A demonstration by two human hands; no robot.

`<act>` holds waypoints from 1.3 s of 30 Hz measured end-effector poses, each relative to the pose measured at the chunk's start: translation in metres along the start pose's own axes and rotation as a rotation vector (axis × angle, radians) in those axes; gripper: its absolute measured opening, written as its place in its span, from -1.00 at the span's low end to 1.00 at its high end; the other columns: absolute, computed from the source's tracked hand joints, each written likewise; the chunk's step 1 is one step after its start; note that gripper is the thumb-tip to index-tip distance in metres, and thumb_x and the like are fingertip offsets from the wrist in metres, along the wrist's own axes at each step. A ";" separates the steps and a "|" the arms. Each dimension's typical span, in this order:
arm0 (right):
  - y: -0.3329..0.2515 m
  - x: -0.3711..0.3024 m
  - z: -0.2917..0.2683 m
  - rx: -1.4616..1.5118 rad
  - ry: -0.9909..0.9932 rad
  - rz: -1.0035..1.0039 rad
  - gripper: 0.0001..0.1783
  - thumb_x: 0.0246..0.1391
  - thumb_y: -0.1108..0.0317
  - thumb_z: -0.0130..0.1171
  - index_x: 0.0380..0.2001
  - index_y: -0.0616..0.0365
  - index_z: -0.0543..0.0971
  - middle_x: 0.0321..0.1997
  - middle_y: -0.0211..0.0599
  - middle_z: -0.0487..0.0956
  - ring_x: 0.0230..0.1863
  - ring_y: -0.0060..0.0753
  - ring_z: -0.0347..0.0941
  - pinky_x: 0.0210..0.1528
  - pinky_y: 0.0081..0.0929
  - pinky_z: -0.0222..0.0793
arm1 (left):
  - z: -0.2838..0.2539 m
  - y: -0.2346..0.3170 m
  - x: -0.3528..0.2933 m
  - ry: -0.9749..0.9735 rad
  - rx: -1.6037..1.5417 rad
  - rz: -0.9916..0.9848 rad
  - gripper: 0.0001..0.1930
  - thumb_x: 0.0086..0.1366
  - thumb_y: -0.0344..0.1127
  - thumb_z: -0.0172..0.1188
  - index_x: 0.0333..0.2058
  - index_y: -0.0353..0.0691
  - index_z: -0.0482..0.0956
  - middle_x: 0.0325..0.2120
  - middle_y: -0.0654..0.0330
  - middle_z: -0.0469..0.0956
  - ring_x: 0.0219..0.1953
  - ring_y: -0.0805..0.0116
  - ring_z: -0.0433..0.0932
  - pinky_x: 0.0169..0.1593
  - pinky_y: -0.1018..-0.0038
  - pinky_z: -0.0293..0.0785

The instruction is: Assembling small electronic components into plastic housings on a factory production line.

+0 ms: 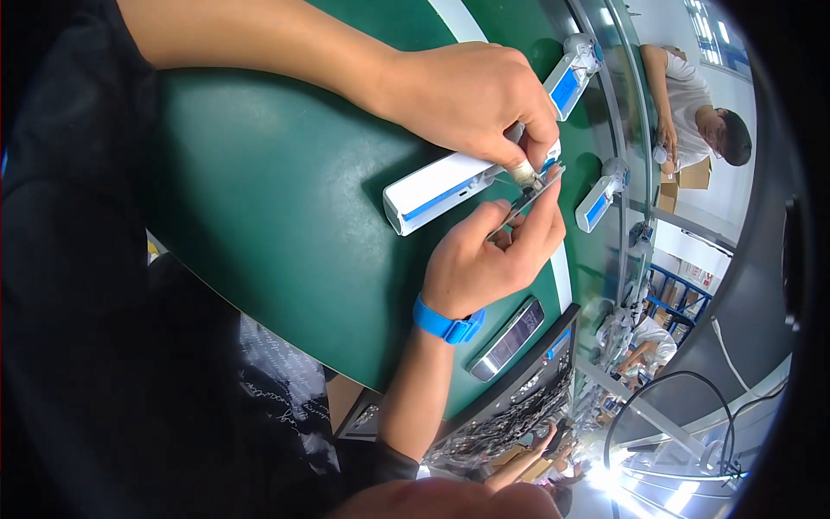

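On green belt, white-and-blue device (437, 192), left hand (471, 99) steadying, right hand (493, 255) holding tweezers (529, 199)

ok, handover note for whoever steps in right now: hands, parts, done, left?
Left hand: pinching the far end of the white-and-blue device, which lies on the green belt.
Right hand, with the blue wristband: holds a thin metal tool, tip at that same end.
Done: nothing visibly finished; work on that end is mid-way.
Left: probably that end, then two similar devices further along the belt.
A dark flat slab lies by the right wrist, untouched.
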State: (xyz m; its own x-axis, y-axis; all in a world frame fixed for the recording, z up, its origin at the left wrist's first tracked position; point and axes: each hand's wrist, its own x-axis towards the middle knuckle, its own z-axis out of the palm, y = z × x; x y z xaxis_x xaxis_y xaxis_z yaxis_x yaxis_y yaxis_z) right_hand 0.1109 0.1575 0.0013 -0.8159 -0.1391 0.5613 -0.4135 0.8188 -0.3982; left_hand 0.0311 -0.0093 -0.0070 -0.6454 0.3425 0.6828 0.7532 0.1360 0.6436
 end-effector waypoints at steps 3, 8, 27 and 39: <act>-0.003 0.000 0.010 0.094 -0.003 0.102 -0.35 0.02 0.69 0.01 0.27 0.32 0.41 0.03 -0.04 0.42 -0.19 -0.31 0.45 -0.44 -0.48 0.31 | -0.002 -0.003 -0.003 0.001 0.014 0.012 -0.93 0.04 -0.44 0.35 -0.46 -0.27 0.68 -0.54 0.23 0.58 -0.53 0.34 0.53 -0.47 0.44 0.37; -0.005 0.002 0.013 0.114 -0.009 0.099 -0.33 0.05 0.67 0.00 0.31 0.30 0.37 0.02 -0.05 0.42 -0.19 -0.33 0.45 -0.41 -0.50 0.32 | -0.003 -0.004 -0.002 0.032 0.019 0.042 -0.94 0.02 -0.44 0.35 -0.48 -0.25 0.66 -0.54 0.25 0.58 -0.54 0.32 0.51 -0.48 0.42 0.37; -0.005 -0.001 0.007 0.113 -0.030 0.116 -0.30 0.05 0.65 0.04 0.34 0.31 0.32 0.01 -0.03 0.40 -0.17 -0.31 0.45 -0.36 -0.49 0.38 | -0.001 0.001 -0.002 -0.042 0.069 -0.023 -0.89 0.10 -0.31 0.30 -0.48 -0.21 0.66 -0.50 0.24 0.66 -0.43 0.21 0.63 -0.33 0.30 0.49; 0.005 -0.006 0.004 0.126 -0.025 0.083 -0.33 0.08 0.61 0.01 0.33 0.32 0.33 0.01 -0.05 0.42 -0.23 -0.39 0.45 -0.31 -0.54 0.40 | 0.007 0.003 -0.001 -0.045 0.081 -0.026 -0.94 0.04 -0.45 0.29 -0.45 -0.24 0.68 -0.52 0.24 0.61 -0.53 0.32 0.55 -0.44 0.43 0.41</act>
State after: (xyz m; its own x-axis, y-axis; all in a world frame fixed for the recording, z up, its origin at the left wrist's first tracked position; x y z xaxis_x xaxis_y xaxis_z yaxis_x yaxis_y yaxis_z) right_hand 0.1123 0.1596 -0.0070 -0.8586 -0.0886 0.5049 -0.3902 0.7518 -0.5315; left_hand 0.0349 -0.0031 -0.0086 -0.6602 0.3785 0.6487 0.7450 0.2200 0.6297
